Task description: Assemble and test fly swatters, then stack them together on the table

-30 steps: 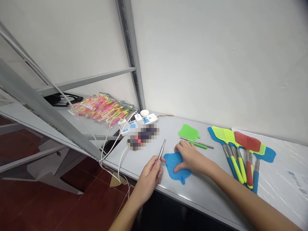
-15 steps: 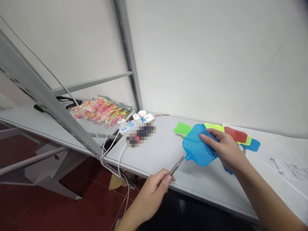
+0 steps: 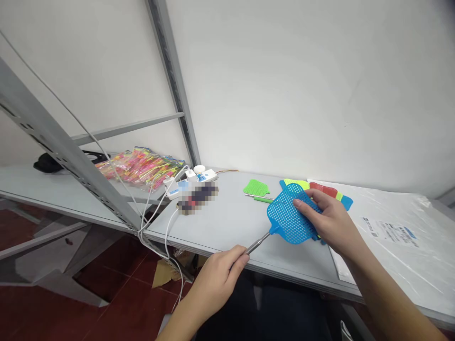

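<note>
My right hand [image 3: 330, 220] pinches a blue fly swatter head [image 3: 289, 215], a perforated square paddle, along its right side. The closed fingers of my left hand [image 3: 225, 267] grip a silvery telescopic rod [image 3: 258, 244]. The rod's tip meets the narrow neck of the blue head; how far it goes in cannot be made out. Behind them on the table lie a green swatter head [image 3: 256, 188] and a rod with a green grip [image 3: 263, 200]. Yellow-green [image 3: 296, 183] and red swatter heads [image 3: 323, 189] overlap beyond my right hand.
A white power strip [image 3: 192, 182] with plugged-in chargers and cables lies left, by a blurred-out object [image 3: 198, 198]. Metal shelf posts [image 3: 174, 80] rise behind it. Bagged colourful items [image 3: 145, 166] rest further left. A white plastic package [image 3: 401, 237] covers the table's right side.
The rod in my left hand has come up to the neck of the blue head, closing the small gap between them. The view has shifted slightly to the right.
</note>
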Action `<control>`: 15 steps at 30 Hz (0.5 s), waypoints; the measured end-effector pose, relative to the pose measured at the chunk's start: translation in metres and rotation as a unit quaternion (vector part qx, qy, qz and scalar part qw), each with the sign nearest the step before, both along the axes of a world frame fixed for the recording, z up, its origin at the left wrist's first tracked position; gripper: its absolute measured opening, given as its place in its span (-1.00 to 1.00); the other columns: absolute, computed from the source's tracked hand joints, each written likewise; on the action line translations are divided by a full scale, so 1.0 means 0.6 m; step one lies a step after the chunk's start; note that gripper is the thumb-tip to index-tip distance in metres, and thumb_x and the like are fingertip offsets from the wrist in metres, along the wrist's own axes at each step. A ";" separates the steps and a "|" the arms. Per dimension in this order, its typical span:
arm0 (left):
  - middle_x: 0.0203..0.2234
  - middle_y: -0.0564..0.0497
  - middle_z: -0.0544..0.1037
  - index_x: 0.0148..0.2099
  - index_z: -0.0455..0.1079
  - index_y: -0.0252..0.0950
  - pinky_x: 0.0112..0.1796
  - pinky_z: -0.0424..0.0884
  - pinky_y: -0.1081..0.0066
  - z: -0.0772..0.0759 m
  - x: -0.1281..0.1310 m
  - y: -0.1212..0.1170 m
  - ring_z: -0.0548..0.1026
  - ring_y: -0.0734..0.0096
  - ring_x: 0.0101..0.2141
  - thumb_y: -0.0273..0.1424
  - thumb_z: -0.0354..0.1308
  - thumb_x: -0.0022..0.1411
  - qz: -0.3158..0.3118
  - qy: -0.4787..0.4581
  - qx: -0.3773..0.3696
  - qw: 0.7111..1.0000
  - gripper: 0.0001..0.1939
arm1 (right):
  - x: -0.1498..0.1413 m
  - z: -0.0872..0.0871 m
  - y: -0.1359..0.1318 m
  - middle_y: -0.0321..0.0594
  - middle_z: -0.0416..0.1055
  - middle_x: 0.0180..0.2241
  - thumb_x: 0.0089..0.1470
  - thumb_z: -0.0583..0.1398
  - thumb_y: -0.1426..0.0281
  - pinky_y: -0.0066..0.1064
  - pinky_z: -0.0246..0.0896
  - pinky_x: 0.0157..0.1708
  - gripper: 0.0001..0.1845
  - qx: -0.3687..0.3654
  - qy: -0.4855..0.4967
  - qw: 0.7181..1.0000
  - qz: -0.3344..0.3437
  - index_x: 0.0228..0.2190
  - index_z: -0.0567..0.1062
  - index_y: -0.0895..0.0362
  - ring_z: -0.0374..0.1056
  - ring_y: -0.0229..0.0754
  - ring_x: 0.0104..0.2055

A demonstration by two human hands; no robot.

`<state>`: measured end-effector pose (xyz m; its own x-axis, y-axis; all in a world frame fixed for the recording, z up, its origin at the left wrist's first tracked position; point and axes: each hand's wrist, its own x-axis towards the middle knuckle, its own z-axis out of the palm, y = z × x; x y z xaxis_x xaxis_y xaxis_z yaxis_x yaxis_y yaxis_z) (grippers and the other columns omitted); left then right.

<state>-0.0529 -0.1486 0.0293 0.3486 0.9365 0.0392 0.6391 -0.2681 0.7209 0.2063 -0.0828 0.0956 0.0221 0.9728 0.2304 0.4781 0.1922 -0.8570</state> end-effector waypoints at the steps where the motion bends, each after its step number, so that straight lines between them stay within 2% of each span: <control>1: -0.47 0.10 0.44 -0.23 0.32 -0.16 -0.37 0.14 0.43 0.000 0.001 0.000 0.38 0.34 -0.43 -0.18 -0.19 0.45 -0.001 0.009 0.008 1.000 -0.67 | 0.002 0.001 -0.002 -0.21 0.48 -0.42 0.10 0.19 0.03 -0.40 0.23 -0.53 -0.61 -0.002 0.003 1.000 0.001 -0.27 0.49 0.11 0.38 -0.17 -0.45; 9: -0.40 0.05 0.54 -0.17 0.42 -0.13 -0.34 0.21 0.41 -0.011 0.008 0.004 0.47 0.26 -0.38 -0.24 -0.11 0.42 0.001 0.055 0.097 0.994 -0.72 | 0.016 0.000 -0.010 -0.20 0.51 -0.39 0.09 0.21 0.04 -0.38 0.29 -0.46 -0.61 0.004 0.006 1.000 -0.008 -0.25 0.50 0.11 0.41 -0.14 -0.40; 15: -0.47 0.04 0.50 -0.25 0.33 -0.17 -0.38 0.16 0.38 -0.008 0.016 0.010 0.42 0.26 -0.45 -0.24 -0.18 0.45 -0.007 0.133 0.115 0.984 -0.69 | 0.012 -0.005 -0.010 -0.19 0.50 -0.39 0.09 0.20 0.05 -0.37 0.30 -0.48 -0.61 -0.005 0.009 1.000 -0.011 -0.24 0.49 0.11 0.42 -0.14 -0.41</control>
<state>-0.0435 -0.1425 0.0247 0.3889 0.9081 0.1554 0.7922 -0.4158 0.4467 0.2134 -0.0887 0.0926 0.0483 0.9744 0.2197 0.4672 0.1724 -0.8672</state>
